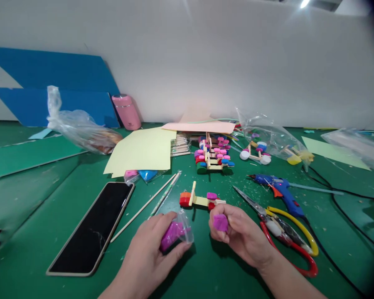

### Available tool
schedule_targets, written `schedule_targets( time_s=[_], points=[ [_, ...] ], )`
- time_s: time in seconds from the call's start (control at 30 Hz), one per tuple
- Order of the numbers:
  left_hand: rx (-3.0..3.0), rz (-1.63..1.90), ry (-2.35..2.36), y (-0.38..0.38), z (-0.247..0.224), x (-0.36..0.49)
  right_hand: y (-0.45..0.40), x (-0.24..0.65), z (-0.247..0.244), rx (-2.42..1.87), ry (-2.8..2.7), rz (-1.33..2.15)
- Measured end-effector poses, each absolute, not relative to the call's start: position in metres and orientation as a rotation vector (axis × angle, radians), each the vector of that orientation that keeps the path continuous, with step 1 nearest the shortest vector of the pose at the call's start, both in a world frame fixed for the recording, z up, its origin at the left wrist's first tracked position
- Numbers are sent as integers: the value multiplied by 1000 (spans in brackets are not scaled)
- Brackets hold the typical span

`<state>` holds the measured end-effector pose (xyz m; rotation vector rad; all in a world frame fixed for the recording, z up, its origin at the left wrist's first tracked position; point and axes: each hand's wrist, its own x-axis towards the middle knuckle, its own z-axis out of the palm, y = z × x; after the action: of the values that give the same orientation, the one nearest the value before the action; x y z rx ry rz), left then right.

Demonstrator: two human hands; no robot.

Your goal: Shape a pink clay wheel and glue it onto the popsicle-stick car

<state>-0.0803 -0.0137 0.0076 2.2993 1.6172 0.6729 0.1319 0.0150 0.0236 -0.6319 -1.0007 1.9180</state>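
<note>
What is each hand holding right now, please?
Left hand: closed on a small plastic bag of purple clay.
Right hand: fingers pinch a purple clay piece.

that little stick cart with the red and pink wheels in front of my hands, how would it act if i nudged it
The stick cart looks light, being thin sticks, so it would probably slide or roll on its wheels. Its upright stick seems fragile and might snap under a hard push.

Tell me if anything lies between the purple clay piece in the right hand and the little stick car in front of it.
Nothing visible does. The right hand holds the purple clay piece just short of the stick car, with only bare green mat between them.
</note>
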Motion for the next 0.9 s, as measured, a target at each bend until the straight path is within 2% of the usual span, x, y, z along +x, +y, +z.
schedule_targets(
  time_s=[0.27, 0.37, 0.47, 0.57, 0.67, 0.9],
  points=[
    [2622, 240, 1829, -6, 23, -95, 13, 129, 21, -707, -1211, 1824],
    [2684, 258, 1883, -8, 27, -98, 13, 129, 22, -729, -1265, 1821],
    [2642, 495, 1830, -17, 34, -96, 14, 130, 24, -748, -1303, 1790],
    [2397, 865, 1636, -30, 43, -80, 12, 130, 28, -795, -1385, 1740],
    [1943, 1058, 1536, -40, 46, -52, 7, 125, 31, -832, -1450, 1715],
    [791, 1218, 1143, -30, 45, 5, -7, 112, 31, -1030, -1675, 1327]
  ],
)
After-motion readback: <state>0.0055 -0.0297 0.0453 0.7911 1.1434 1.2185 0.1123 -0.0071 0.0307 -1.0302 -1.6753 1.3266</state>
